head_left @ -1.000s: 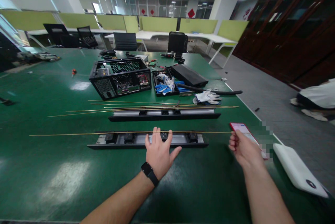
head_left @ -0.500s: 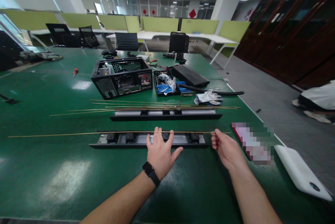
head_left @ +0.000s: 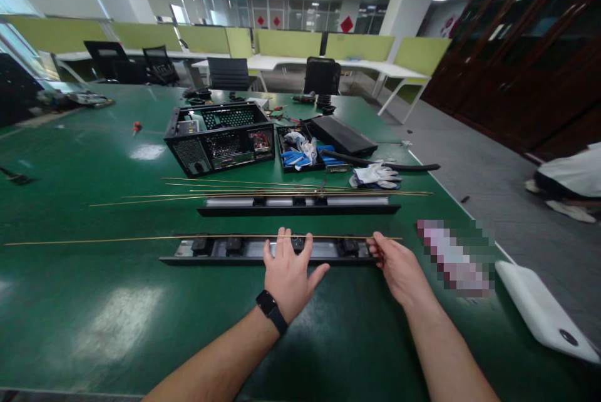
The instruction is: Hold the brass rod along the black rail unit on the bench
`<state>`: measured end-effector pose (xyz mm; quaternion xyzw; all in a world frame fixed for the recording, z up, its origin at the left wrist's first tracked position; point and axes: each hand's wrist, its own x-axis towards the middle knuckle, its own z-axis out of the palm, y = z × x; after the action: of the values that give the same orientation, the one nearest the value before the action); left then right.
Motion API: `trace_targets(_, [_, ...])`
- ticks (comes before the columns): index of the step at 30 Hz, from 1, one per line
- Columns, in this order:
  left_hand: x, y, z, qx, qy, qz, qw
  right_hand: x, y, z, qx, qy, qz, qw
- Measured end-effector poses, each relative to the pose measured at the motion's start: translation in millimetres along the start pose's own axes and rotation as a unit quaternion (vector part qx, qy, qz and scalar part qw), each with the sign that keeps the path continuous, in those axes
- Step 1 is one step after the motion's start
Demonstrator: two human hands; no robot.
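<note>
A long thin brass-coloured rod [head_left: 94,241] lies along the near black-and-silver rail [head_left: 277,260] and sticks out far past its left end. My right hand [head_left: 394,264] pinches this rod close to its right end. With fingers spread, my left hand [head_left: 287,277] rests over the middle of the rail, its fingertips across the rod. Black blocks [head_left: 235,245] sit in the channel of the rail. Behind it lies a second rail [head_left: 300,210] with black blocks, and several more thin rods [head_left: 141,196] lie over and beside that one.
An open black computer case [head_left: 220,139] stands behind the rails. Right of it are a black tray [head_left: 286,167] with blue-and-white gloves, a flat black panel [head_left: 345,134], a black tube [head_left: 399,166] and another pair of gloves [head_left: 374,175]. A white device [head_left: 539,308] lies at the right edge.
My right hand has shifted left, and the rod has slid left with it. My left hand stays in place over the rail.
</note>
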<state>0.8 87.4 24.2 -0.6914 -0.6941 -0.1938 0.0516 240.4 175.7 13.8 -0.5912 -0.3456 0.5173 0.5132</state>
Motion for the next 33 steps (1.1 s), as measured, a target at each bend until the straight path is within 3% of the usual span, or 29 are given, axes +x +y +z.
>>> trace_targets(16, [0,0,-2.2,0.005,-0.001,0.000,1.000,7,-2,-12,0.047,0.016,-0.019,0.999])
trace_targets(33, [1,0,-2.1,0.006,0.000,0.002,1.000,43,-27,-66,0.069,0.153,-0.022,0.986])
